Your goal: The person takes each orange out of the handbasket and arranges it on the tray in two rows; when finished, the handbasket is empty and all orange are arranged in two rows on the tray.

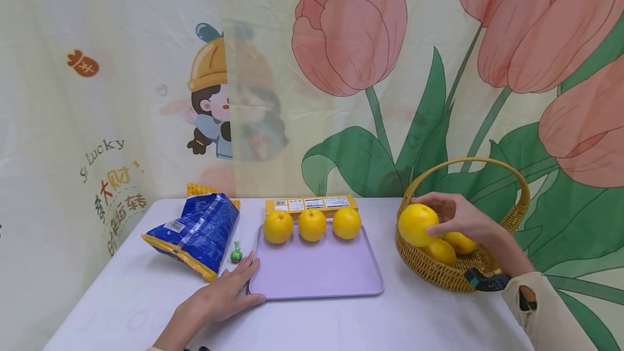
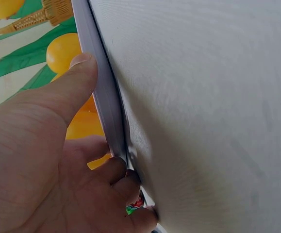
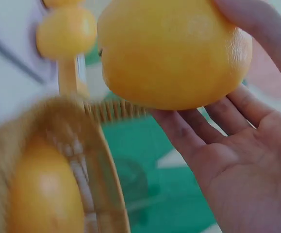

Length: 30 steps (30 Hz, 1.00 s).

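My right hand (image 1: pixel 455 214) grips an orange (image 1: pixel 418 225) between thumb and fingers, above the left side of a wicker basket (image 1: pixel 429 272). More oranges lie inside the basket, including one near its front (image 1: pixel 440 252). In the right wrist view, the held orange (image 3: pixel 174 53) is clear of the basket rim. My left hand (image 1: pixel 221 294) rests at the near left corner of a lilac tray (image 1: pixel 319 275), fingers spread along its side. The left wrist view shows the thumb of that hand (image 2: pixel 38 155) touching the tray's rim (image 2: pixel 104 92). Three oranges (image 1: pixel 312 225) stand in a row at the tray's far edge.
Left of the tray lies a blue and yellow snack bag (image 1: pixel 200 234), with a green-wrapped lollipop (image 1: pixel 236 253) beside it. A long yellow box (image 1: pixel 312 203) sits behind the tray. The basket's tall handle (image 1: pixel 468 160) arches over it. A printed curtain hangs behind the table.
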{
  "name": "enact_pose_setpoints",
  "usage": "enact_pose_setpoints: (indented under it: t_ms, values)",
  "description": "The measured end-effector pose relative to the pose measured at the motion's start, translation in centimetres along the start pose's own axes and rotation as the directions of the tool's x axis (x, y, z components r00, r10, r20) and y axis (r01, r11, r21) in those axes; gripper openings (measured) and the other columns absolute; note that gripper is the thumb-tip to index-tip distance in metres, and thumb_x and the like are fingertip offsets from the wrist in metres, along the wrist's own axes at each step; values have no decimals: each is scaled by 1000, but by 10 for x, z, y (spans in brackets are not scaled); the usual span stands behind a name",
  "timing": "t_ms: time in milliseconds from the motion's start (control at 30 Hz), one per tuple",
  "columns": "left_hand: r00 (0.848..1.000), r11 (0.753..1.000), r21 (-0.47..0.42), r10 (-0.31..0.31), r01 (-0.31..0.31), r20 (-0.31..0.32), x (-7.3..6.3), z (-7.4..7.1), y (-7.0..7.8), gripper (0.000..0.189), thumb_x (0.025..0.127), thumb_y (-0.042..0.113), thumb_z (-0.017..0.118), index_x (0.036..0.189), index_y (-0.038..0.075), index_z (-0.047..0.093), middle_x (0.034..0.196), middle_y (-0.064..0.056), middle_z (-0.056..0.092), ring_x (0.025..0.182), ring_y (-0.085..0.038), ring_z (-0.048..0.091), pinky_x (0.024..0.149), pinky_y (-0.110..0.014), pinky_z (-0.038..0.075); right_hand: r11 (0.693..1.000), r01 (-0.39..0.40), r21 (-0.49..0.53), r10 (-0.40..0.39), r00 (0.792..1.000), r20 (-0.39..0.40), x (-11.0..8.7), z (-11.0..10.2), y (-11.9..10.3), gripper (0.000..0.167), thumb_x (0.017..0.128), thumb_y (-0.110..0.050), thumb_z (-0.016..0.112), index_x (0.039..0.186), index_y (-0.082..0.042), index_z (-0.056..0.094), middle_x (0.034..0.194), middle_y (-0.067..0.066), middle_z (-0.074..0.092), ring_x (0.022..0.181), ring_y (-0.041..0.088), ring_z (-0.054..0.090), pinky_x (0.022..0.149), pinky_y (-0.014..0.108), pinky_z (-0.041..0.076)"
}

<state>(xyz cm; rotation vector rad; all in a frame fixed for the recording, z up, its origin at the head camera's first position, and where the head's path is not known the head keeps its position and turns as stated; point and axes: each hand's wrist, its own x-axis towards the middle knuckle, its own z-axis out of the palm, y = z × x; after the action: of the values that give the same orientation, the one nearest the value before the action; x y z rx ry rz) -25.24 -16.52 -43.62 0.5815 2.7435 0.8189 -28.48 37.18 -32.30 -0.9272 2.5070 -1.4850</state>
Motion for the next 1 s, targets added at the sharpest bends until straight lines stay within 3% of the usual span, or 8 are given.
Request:
enact_pose_setpoints:
  t_ms: [100,267,433,700,1000]
  values:
    - [1000,1000,-2,7,-7,3,2,1,-3,88,99,50,75,164,0,42,174,-26,26,159,-51,27,127,-74,21,999,14,34,-16,999,43,9,22,-8,55,92,3,76,145,2,59,135,1,73,111,24,72,96,34,64]
    - [999,1000,7,30,-31,9,4,2,-3,90,100,52,73,164,-1,40,174,-27,25,159,-51,26,127,-74,21,999,17,47,-19,999,41,30,67,-18,66,88,-1,86,147,9,58,138,13,70,113,25,72,99,36,64]
    - [1000,1000,-16,-12,12,8,2,0,2,88,99,48,77,164,1,42,175,-23,26,160,-48,26,128,-72,21,998,17,53,-20,998,55,54,115,-21,66,86,-9,89,144,8,62,141,26,66,119,24,69,100,32,62]
    - [1000,1000,2,-25,25,-1,-2,-1,3,86,99,47,77,163,1,44,175,-23,27,160,-46,27,129,-70,22,996,-33,79,35,999,-19,89,175,-16,65,82,-10,93,139,5,67,129,16,71,112,30,70,96,33,63]
    - [999,999,-3,-36,36,5,-3,-2,3,87,99,48,77,164,3,43,175,-22,27,161,-46,27,129,-70,22,996,-85,32,87,994,-70,113,220,-10,60,79,-13,96,134,-1,72,126,8,74,111,24,67,97,36,65]
